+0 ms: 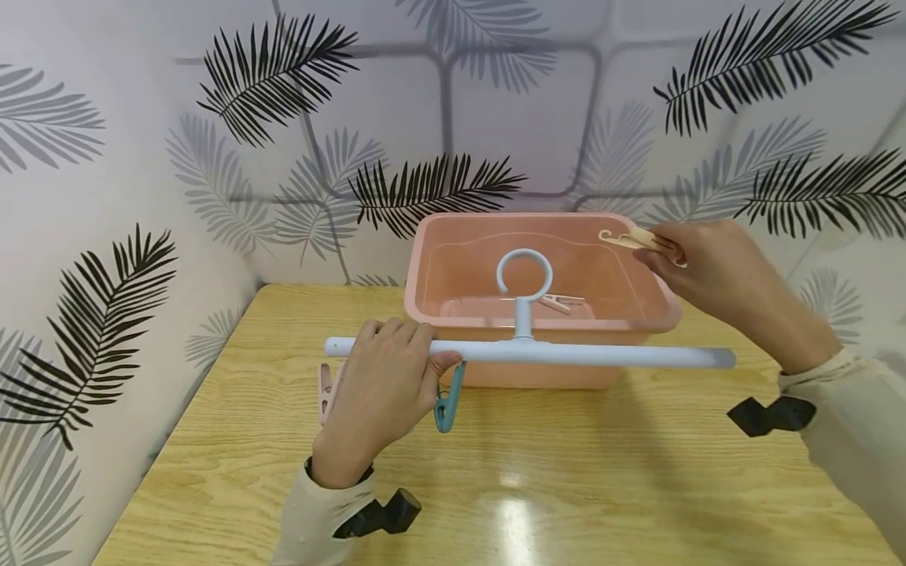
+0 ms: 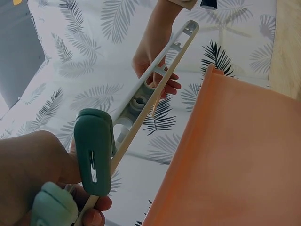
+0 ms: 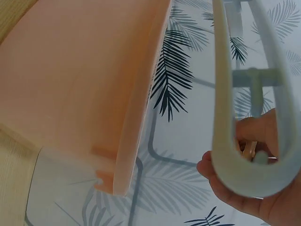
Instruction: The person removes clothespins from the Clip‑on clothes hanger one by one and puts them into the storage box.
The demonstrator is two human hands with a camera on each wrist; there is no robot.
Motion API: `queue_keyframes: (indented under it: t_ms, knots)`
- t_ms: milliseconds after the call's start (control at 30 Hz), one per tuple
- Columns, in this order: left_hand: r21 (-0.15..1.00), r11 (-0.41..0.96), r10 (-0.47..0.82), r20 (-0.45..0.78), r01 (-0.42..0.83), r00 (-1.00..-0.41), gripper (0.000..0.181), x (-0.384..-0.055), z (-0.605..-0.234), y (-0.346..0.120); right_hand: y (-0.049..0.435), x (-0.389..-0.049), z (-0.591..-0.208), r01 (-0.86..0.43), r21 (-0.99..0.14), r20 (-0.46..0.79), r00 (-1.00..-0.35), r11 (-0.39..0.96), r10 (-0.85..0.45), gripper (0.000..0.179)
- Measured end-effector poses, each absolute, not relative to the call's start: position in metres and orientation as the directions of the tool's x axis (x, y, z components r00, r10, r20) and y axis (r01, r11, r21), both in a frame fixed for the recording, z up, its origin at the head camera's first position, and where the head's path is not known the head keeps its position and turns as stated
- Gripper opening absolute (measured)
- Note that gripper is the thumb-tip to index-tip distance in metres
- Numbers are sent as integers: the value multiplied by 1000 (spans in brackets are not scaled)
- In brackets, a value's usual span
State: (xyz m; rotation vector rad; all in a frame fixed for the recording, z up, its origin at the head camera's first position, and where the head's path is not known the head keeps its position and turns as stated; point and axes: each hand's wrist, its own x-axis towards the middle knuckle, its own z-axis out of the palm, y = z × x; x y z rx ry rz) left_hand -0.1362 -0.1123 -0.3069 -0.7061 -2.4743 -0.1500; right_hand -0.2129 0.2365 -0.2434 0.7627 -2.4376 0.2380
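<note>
I am gripping the pale blue hanger [image 1: 587,355] near its left end, my left hand [image 1: 382,385] wrapping over the bar, with the bar lying level above the near side of the bin and its round hook standing up. In the wrist views its hollow underside is showing small crosspieces. Two clothespins are hanging below the bar, a pink one [image 1: 325,393] left of my hand and a teal one [image 1: 449,401] by my thumb. My right hand [image 1: 729,271] is pinching a cream clothespin [image 1: 640,240] between thumb and fingers, which is appearing over the bin's right side in the head view. The pink bin [image 1: 552,377] is sitting on the wood-grain table [image 1: 602,487], with pale clothespins [image 1: 564,302] lying on its floor. Behind it, the wall [image 1: 517,118] is showing black and grey leaves.
</note>
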Motion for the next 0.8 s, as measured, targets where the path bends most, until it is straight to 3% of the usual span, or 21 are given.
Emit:
queue_keyframes:
  t_ms: [200, 467, 800]
  knots:
    - [-44, 855, 453, 546, 516, -704, 36, -135, -307, -113, 235, -228, -245, -605, 19, 518, -675, 796, -525, 37]
    - [-54, 853, 458, 553, 518, -696, 36, -135, -307, -112, 236, -242, -245, -634, -3, 377, -717, 774, -586, 18]
    - [-54, 856, 452, 559, 514, -695, 37, -135, -308, -113, 225, -257, -241, -674, 38, 266, -705, 738, -658, 15]
